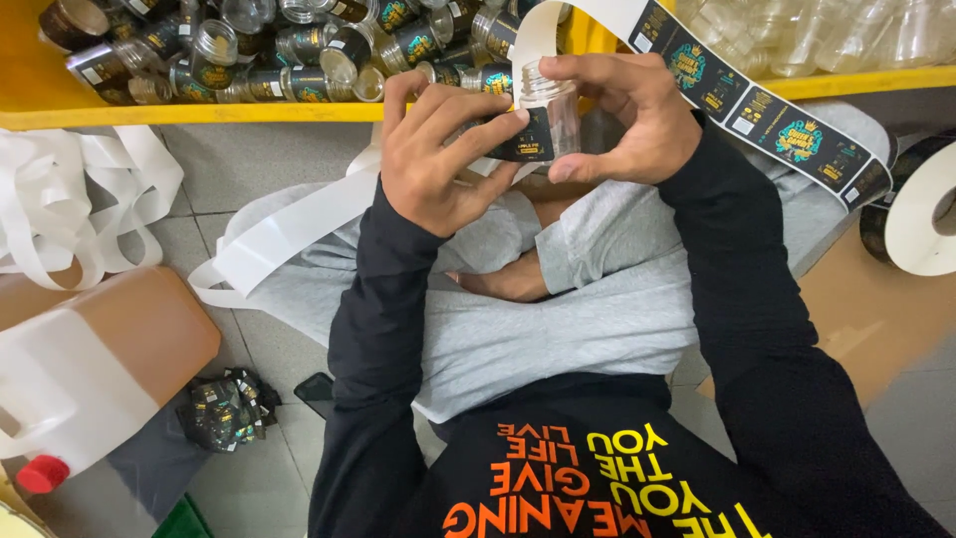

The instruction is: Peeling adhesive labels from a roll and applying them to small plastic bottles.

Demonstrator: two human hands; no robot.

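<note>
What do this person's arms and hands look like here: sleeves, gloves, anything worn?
Both arms are covered by long, plain black sleeves reaching the wrists. The left hand and right hand are bare: no gloves, and no rings or watch that show. The sleeves belong to a black top with orange and yellow lettering on its front.

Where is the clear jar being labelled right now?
In the head view, the clear jar sits top centre, held between the left hand and right hand, just below the yellow tray of labelled jars.
</note>
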